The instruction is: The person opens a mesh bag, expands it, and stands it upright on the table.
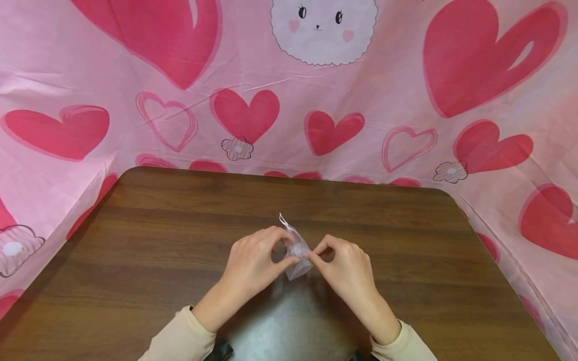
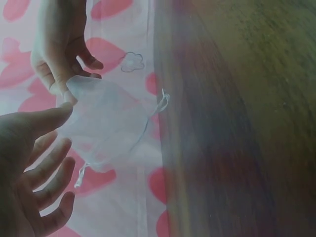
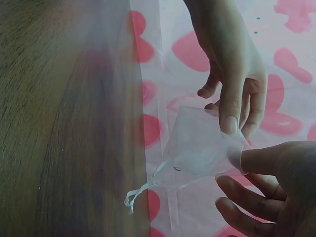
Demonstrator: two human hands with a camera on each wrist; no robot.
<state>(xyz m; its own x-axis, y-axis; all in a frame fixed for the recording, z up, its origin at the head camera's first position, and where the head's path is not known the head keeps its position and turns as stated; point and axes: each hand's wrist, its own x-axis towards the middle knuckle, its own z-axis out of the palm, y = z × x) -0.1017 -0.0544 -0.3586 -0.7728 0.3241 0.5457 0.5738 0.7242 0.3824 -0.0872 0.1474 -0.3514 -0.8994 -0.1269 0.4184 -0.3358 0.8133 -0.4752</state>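
Note:
A small sheer white drawstring pouch (image 1: 296, 271) hangs between the two hands above the table, its looped cord pointing away from the person. Through its fabric in the right wrist view, a paler patch (image 3: 195, 153) shows; whether this is something inside or folded cloth I cannot tell. The left hand (image 1: 257, 258) pinches the pouch's left side between thumb and fingers. On the opposite side, the right hand (image 1: 347, 265) pinches the fabric with thumb and forefinger. In the left wrist view the pouch (image 2: 106, 123) spreads out, with cord ends at two corners.
A brown wood-grain table (image 1: 135, 250) with rounded far corners lies under the hands. Pink cloth (image 1: 289, 135) printed with hearts surrounds its back and sides. Dark objects (image 1: 220, 350), partly cut off, show by the sleeves at the bottom edge.

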